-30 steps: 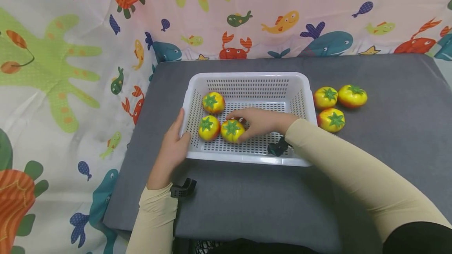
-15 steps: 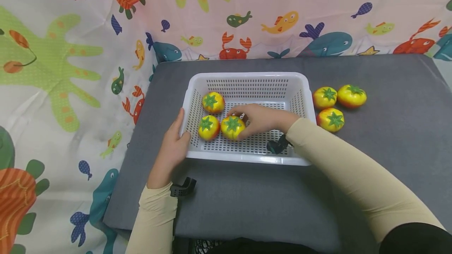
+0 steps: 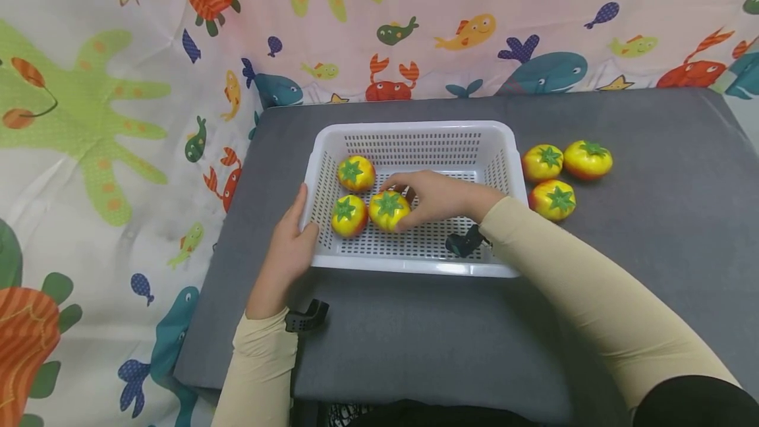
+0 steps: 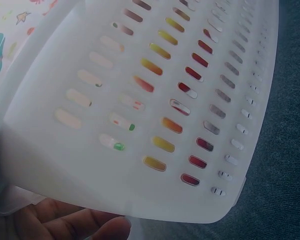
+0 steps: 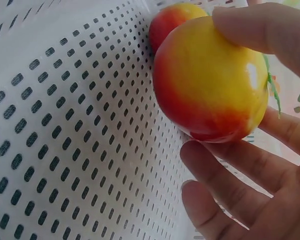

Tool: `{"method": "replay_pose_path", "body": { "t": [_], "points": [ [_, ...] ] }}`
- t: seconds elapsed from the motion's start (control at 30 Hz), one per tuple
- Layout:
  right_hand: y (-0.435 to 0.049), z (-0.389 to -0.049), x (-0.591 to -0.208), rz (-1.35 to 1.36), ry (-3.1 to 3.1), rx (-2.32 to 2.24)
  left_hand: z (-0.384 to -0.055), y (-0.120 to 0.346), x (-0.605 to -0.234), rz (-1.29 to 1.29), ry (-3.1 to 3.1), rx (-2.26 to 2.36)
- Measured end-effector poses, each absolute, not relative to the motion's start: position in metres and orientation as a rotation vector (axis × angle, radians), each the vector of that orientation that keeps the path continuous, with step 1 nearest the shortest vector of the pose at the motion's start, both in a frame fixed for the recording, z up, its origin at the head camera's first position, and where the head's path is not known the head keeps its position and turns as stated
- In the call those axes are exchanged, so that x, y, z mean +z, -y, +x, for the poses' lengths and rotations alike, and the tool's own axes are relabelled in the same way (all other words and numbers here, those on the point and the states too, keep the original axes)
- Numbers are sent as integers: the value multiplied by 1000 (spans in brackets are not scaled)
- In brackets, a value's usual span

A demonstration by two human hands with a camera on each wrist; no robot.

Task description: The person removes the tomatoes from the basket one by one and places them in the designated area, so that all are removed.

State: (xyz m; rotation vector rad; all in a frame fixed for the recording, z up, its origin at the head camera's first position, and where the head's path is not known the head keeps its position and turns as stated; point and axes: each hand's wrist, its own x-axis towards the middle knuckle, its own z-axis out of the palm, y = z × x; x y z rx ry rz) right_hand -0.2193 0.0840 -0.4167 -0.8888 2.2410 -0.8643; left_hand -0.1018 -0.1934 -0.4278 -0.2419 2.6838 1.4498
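A white perforated plastic basket (image 3: 415,266) stands on the grey table. My left hand (image 3: 290,246) grips its left rim; in the left wrist view the fingers (image 4: 75,222) show below the basket's edge. Inside, my right hand (image 3: 435,196) holds a yellow-and-red toy tomato (image 3: 388,211) with a green star-shaped leaf top. The right wrist view shows the thumb on one side of this tomato (image 5: 210,80) and fingers on the other. Two similar tomatoes sit at the basket's left end, one behind (image 3: 356,173) and one in front (image 3: 349,216).
Right of the basket on the grey table (image 3: 658,216), a group of 3 more toy tomatoes (image 3: 553,200) lies close to the rim. A sea-animal printed curtain (image 3: 356,31) rises along the back and left. A black strap (image 3: 307,316) is on the left wrist.
The tomato in my right hand has shifted slightly upward in the head view, along with the hand. My left hand keeps its place on the basket rim.
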Motion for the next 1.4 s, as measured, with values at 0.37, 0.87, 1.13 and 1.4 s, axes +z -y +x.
{"method": "replay_pose_path", "body": {
  "t": [0.37,0.87,1.13,1.4],
  "points": [
    [-87,-216,-413,-887,-2274,-927,-103,193,-431,-238,-2684,1421],
    [-90,-213,-407,-887,-2287,-1023,-99,194,-432,-231,-2691,1434],
    [-94,-214,-403,-864,-2323,-1070,-101,192,-431,-219,-2690,1443],
    [-97,-208,-399,-834,-2334,-1083,-100,194,-430,-239,-2681,1431]
  ]
}}
